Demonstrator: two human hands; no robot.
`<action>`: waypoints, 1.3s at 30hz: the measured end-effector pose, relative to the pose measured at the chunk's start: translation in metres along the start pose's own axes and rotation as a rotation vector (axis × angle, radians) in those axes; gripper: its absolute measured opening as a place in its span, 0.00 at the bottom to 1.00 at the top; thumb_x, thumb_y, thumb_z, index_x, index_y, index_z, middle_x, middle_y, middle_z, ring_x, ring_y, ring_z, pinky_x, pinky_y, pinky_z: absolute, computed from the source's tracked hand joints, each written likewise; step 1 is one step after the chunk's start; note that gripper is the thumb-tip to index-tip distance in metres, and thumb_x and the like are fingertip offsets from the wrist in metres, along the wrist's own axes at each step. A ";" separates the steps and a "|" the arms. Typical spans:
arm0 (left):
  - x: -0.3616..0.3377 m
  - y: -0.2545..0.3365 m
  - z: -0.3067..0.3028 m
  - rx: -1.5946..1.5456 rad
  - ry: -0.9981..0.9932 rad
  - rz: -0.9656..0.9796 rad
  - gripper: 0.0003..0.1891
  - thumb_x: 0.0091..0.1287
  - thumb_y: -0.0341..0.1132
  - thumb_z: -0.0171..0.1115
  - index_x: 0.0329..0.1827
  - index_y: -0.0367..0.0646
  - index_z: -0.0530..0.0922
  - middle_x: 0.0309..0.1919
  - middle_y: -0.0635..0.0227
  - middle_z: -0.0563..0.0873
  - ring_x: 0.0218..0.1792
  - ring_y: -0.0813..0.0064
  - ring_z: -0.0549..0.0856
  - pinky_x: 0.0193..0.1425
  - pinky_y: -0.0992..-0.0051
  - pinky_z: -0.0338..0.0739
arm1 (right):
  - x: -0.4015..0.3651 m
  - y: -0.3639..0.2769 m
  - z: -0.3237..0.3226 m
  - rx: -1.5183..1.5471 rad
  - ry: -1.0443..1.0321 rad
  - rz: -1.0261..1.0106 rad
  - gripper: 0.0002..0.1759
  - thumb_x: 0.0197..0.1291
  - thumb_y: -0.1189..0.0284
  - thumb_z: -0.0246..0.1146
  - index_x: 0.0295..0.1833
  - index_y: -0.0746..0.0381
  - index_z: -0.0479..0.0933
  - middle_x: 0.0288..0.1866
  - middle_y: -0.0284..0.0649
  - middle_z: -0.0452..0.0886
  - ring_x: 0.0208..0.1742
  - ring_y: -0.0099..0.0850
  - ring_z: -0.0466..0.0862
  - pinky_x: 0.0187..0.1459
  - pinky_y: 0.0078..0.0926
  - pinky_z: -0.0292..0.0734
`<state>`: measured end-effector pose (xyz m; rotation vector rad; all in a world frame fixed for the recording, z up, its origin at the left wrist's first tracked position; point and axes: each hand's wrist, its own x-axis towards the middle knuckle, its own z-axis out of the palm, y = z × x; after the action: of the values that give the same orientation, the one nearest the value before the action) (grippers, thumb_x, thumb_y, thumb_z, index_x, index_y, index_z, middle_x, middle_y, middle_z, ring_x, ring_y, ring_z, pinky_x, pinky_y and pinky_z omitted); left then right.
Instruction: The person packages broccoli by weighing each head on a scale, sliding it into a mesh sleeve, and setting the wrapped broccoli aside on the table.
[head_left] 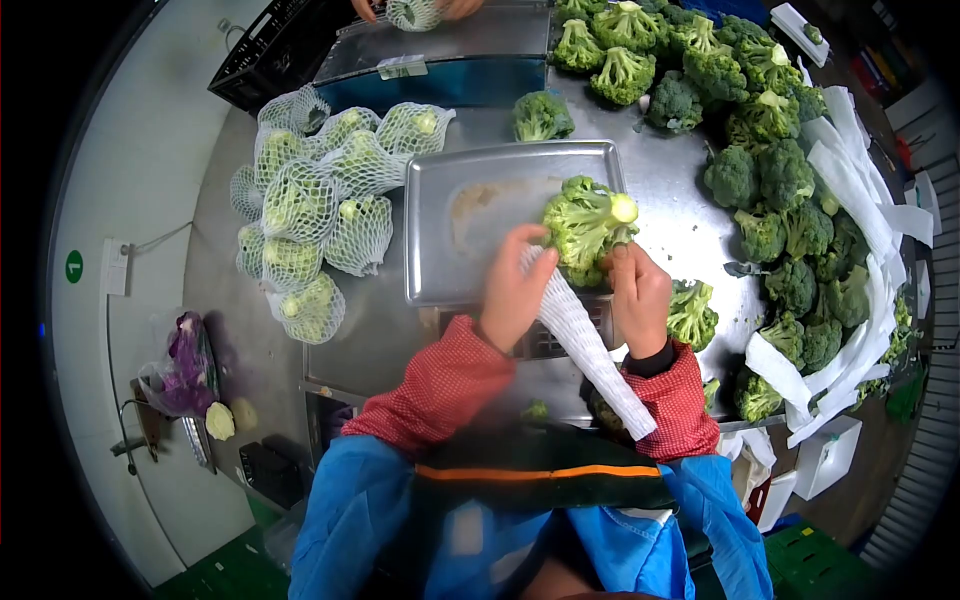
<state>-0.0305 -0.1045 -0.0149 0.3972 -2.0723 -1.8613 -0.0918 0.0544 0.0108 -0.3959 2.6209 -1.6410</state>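
A broccoli head (578, 230) is over the metal tray (414, 240), its cut stem facing up and to the right. At its lower left side, my left hand (516, 290) is closed on the upper end of a white foam net sleeve (590, 345). The sleeve hangs narrow and slanting down to the right, across to my right forearm. My right hand (638, 300) has its fingers bent and pinched at the lower right edge of the broccoli. Part of those fingertips is hidden.
Netted broccoli heads (300, 200) are piled left of the tray. Bare broccoli heads (785, 180) crowd the right side beside white foam strips (870, 200). One broccoli (541, 117) sits behind the tray. Another person's hands (460, 8) hold a netted piece at the top.
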 end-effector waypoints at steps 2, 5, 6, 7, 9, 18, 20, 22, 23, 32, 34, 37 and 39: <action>-0.002 0.003 -0.002 -0.034 0.030 -0.050 0.16 0.66 0.29 0.61 0.56 0.38 0.73 0.44 0.67 0.79 0.43 0.80 0.77 0.49 0.79 0.73 | -0.002 -0.002 -0.003 -0.013 0.001 0.005 0.14 0.68 0.65 0.55 0.35 0.64 0.77 0.23 0.49 0.77 0.25 0.47 0.79 0.28 0.38 0.71; -0.005 -0.006 -0.007 -0.007 0.059 -0.075 0.16 0.67 0.32 0.61 0.55 0.37 0.74 0.45 0.63 0.80 0.46 0.76 0.78 0.52 0.75 0.73 | -0.003 -0.001 -0.004 -0.017 0.011 -0.013 0.13 0.68 0.65 0.55 0.37 0.64 0.76 0.24 0.51 0.76 0.26 0.50 0.78 0.29 0.39 0.70; -0.002 -0.010 -0.010 0.017 0.069 -0.060 0.16 0.67 0.32 0.60 0.55 0.36 0.74 0.46 0.63 0.80 0.47 0.75 0.78 0.53 0.75 0.73 | -0.004 0.002 -0.005 -0.045 0.013 -0.033 0.13 0.68 0.65 0.55 0.37 0.64 0.75 0.25 0.52 0.76 0.27 0.51 0.78 0.29 0.40 0.70; -0.002 -0.010 -0.014 -0.050 0.066 -0.102 0.15 0.69 0.32 0.58 0.56 0.37 0.73 0.47 0.65 0.80 0.47 0.78 0.77 0.54 0.77 0.72 | -0.005 0.005 -0.005 -0.050 0.034 -0.087 0.14 0.71 0.70 0.51 0.34 0.67 0.74 0.19 0.37 0.73 0.21 0.25 0.72 0.25 0.26 0.66; -0.012 -0.005 -0.023 -0.179 0.053 -0.162 0.13 0.72 0.32 0.54 0.56 0.38 0.73 0.49 0.71 0.78 0.49 0.82 0.75 0.55 0.80 0.70 | -0.013 0.003 -0.010 -0.087 0.117 -0.199 0.12 0.69 0.71 0.52 0.34 0.66 0.74 0.20 0.42 0.74 0.20 0.31 0.73 0.25 0.27 0.67; -0.058 0.029 -0.032 -0.585 -0.384 -0.437 0.15 0.74 0.34 0.53 0.61 0.45 0.71 0.47 0.70 0.80 0.49 0.81 0.78 0.52 0.76 0.75 | -0.076 -0.030 -0.013 0.029 -0.506 -0.246 0.14 0.57 0.73 0.63 0.48 0.65 0.77 0.40 0.44 0.82 0.40 0.32 0.82 0.43 0.27 0.76; -0.062 0.033 -0.032 -0.516 -0.357 -0.486 0.16 0.72 0.34 0.55 0.61 0.44 0.71 0.48 0.70 0.79 0.50 0.81 0.78 0.54 0.76 0.74 | -0.079 -0.025 -0.015 0.260 -0.593 0.056 0.14 0.59 0.71 0.63 0.49 0.66 0.77 0.42 0.41 0.82 0.41 0.30 0.82 0.44 0.26 0.75; -0.065 0.033 -0.030 -0.418 -0.289 -0.524 0.16 0.71 0.34 0.57 0.60 0.42 0.71 0.49 0.69 0.79 0.51 0.79 0.78 0.55 0.76 0.74 | -0.080 0.000 -0.018 0.573 -0.610 0.295 0.14 0.63 0.71 0.60 0.51 0.67 0.76 0.44 0.38 0.82 0.44 0.27 0.80 0.47 0.27 0.76; -0.069 0.030 -0.031 -0.430 -0.348 -0.505 0.16 0.71 0.34 0.58 0.60 0.42 0.72 0.49 0.69 0.80 0.51 0.79 0.79 0.55 0.76 0.74 | -0.076 0.012 -0.025 0.733 -0.575 0.321 0.14 0.63 0.73 0.59 0.52 0.67 0.75 0.44 0.40 0.82 0.44 0.29 0.81 0.48 0.28 0.77; -0.095 0.048 -0.042 -0.386 -0.610 -0.652 0.16 0.76 0.41 0.49 0.52 0.38 0.77 0.42 0.71 0.83 0.44 0.81 0.81 0.49 0.77 0.76 | -0.074 -0.004 -0.046 1.340 -0.575 0.749 0.16 0.70 0.66 0.50 0.53 0.66 0.74 0.47 0.41 0.84 0.45 0.31 0.85 0.51 0.30 0.82; -0.085 0.065 -0.043 -0.651 -0.370 -0.625 0.12 0.76 0.36 0.49 0.52 0.39 0.77 0.41 0.67 0.84 0.44 0.75 0.82 0.51 0.73 0.77 | -0.090 0.025 -0.043 0.986 -0.932 0.522 0.23 0.69 0.67 0.54 0.66 0.65 0.67 0.62 0.44 0.76 0.60 0.32 0.78 0.58 0.30 0.75; -0.084 0.045 -0.038 -0.954 -0.363 -0.610 0.16 0.78 0.44 0.45 0.53 0.43 0.75 0.45 0.67 0.83 0.48 0.72 0.83 0.56 0.69 0.76 | -0.105 0.018 -0.047 0.589 -1.238 0.231 0.26 0.67 0.69 0.56 0.68 0.65 0.65 0.63 0.40 0.74 0.61 0.26 0.75 0.59 0.24 0.72; -0.089 0.050 -0.031 -1.114 -0.389 -0.755 0.20 0.78 0.47 0.43 0.57 0.42 0.75 0.48 0.66 0.84 0.50 0.71 0.83 0.59 0.68 0.75 | -0.101 0.022 -0.051 0.576 -1.256 0.226 0.25 0.66 0.69 0.58 0.67 0.65 0.67 0.59 0.39 0.77 0.55 0.25 0.76 0.55 0.23 0.73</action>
<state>0.0635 -0.0902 0.0332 0.5552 -0.7088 -3.3449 -0.0065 0.1308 0.0029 -0.7257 1.1893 -1.2855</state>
